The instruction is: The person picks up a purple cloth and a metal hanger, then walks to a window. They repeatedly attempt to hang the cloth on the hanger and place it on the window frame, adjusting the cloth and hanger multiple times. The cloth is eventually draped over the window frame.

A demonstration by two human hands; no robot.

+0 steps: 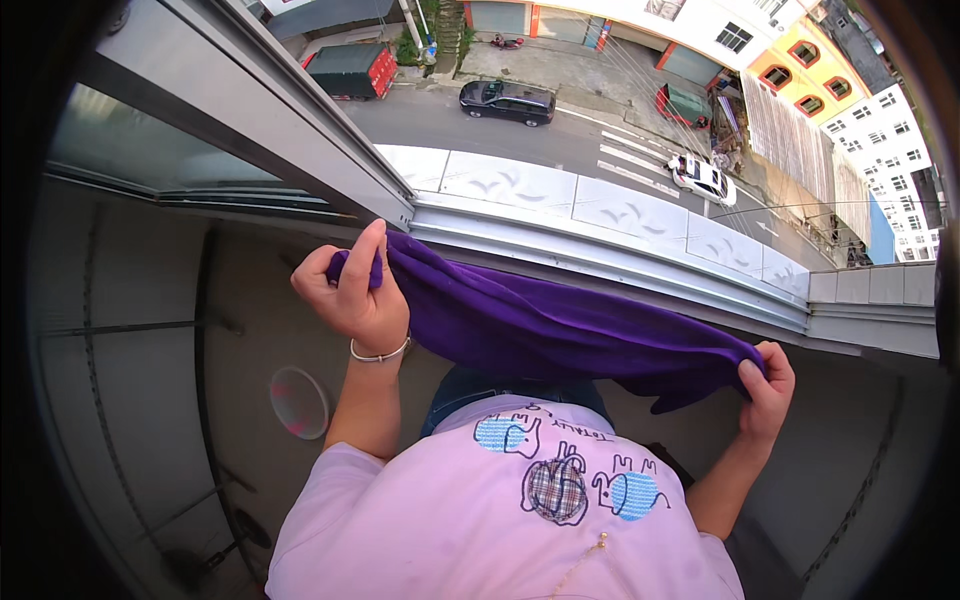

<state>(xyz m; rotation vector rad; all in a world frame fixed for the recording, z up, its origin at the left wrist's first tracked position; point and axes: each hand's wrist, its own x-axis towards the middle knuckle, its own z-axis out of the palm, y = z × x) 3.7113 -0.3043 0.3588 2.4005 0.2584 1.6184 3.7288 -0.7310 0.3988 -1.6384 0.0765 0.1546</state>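
Observation:
A dark purple cloth (555, 315) stretches between my two hands, in front of my waist and just inside the window sill. My left hand (360, 292) pinches its left end near the corner of the window frame, and a bit of the cloth shows between the fingers. At the other end, my right hand (769, 390) grips the cloth's corner between thumb and fingers. The middle of the cloth sags in folds, with a loose flap hanging near my right hand.
Beyond the cloth runs the metal window track (600, 262), with a tiled outer ledge (517, 184) past it. A sliding window frame (255, 97) stands at the left. Far below lies a street (420, 124) with parked vehicles. A round basin-like object (299, 403) is on the floor at left.

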